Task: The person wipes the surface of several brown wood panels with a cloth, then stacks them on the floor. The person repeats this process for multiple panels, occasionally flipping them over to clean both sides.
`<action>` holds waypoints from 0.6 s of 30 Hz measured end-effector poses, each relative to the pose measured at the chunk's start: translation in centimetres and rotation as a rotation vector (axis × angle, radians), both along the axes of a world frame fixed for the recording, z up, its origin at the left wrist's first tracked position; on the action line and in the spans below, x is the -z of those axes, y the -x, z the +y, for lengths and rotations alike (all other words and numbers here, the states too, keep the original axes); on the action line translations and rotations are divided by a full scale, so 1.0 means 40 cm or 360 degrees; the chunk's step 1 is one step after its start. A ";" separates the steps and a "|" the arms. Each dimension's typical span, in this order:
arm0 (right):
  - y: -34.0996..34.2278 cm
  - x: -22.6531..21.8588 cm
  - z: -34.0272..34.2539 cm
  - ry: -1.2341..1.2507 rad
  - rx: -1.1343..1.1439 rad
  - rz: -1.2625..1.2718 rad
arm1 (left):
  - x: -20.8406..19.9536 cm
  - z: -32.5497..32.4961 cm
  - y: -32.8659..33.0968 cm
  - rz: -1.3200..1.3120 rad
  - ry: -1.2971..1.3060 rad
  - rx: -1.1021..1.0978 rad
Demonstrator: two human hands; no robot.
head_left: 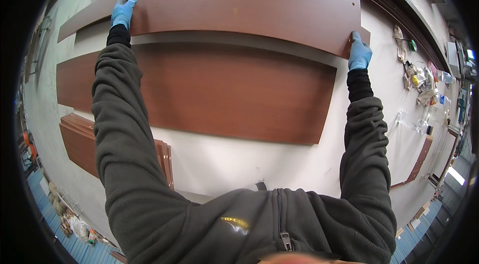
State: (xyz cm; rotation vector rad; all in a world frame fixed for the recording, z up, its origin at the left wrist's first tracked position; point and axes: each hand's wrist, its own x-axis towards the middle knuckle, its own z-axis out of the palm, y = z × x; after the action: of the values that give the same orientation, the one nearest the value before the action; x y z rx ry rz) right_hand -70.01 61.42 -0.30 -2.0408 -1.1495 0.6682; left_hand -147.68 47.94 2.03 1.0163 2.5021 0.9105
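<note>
A long reddish-brown board (pixel 279 2) with a white label and small holes near its ends spans the far side of the table. My left hand (pixel 122 12), in a blue glove, grips its left end, the thumb lying on top. At the right end my right hand (pixel 359 53), gloved in the same blue, holds the near corner; its fingers under the board are hidden. Below that board, closer to me, a second brown board (pixel 239 92) lies flat on the white table (pixel 249 162). Another brown panel (pixel 82 17) shows partly beneath the held board at the left.
Stacked brown boards (pixel 77 139) lie at the near left, partly behind my left arm. To the right are a green tape measure (pixel 412 45), crumpled gloves (pixel 400 44), clear plastic bottles (pixel 444 77) and small brown panels (pixel 418 162). Long dark profiles (pixel 394 7) line the far right edge.
</note>
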 end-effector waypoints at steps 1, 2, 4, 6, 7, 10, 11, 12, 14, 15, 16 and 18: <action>-0.001 -0.001 0.003 0.0040 0.0012 -0.0001 | -0.013 -0.001 -0.010 0.0002 0.0103 0.0091; -0.005 -0.007 0.001 0.0020 -0.0064 -0.0021 | -0.021 -0.009 -0.031 0.0205 0.0028 0.0026; -0.011 -0.033 -0.012 0.0013 -0.0146 -0.0092 | -0.039 -0.017 -0.098 0.0571 -0.0085 -0.0122; -0.025 -0.079 -0.060 -0.0202 -0.0296 -0.0561 | -0.074 -0.055 -0.194 0.0856 -0.0339 -0.0207; -0.030 -0.104 -0.100 -0.0318 -0.0347 -0.0836 | -0.088 -0.094 -0.260 0.0890 -0.0416 -0.0197; -0.013 -0.159 -0.287 -0.0702 -0.0950 -0.0941 | -0.098 -0.249 -0.512 0.0929 -0.0467 -0.0025; 0.013 -0.152 -0.363 -0.0832 -0.1137 -0.1041 | -0.082 -0.302 -0.616 0.0911 -0.0338 -0.0023; 0.036 -0.137 -0.436 -0.0951 -0.1329 -0.1162 | -0.068 -0.349 -0.708 0.0867 -0.0236 0.0084; 0.055 -0.108 -0.572 -0.0610 -0.1633 -0.1068 | -0.025 -0.442 -0.881 0.0953 0.0006 0.0323; 0.061 -0.089 -0.616 -0.0559 -0.1656 -0.1002 | -0.004 -0.481 -0.944 0.0902 0.0170 0.0454; 0.063 -0.073 -0.653 -0.0354 -0.1731 -0.0983 | 0.022 -0.506 -1.000 0.0876 0.0351 0.0519; 0.048 -0.050 -0.685 -0.0447 -0.1657 -0.1037 | 0.062 -0.530 -1.060 0.1113 0.0453 0.0621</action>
State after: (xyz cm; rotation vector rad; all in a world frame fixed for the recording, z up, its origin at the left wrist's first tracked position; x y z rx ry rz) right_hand -71.93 34.03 1.70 -1.3210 -2.5672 0.2294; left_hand -105.27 26.76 -0.44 1.8645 2.6604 0.0680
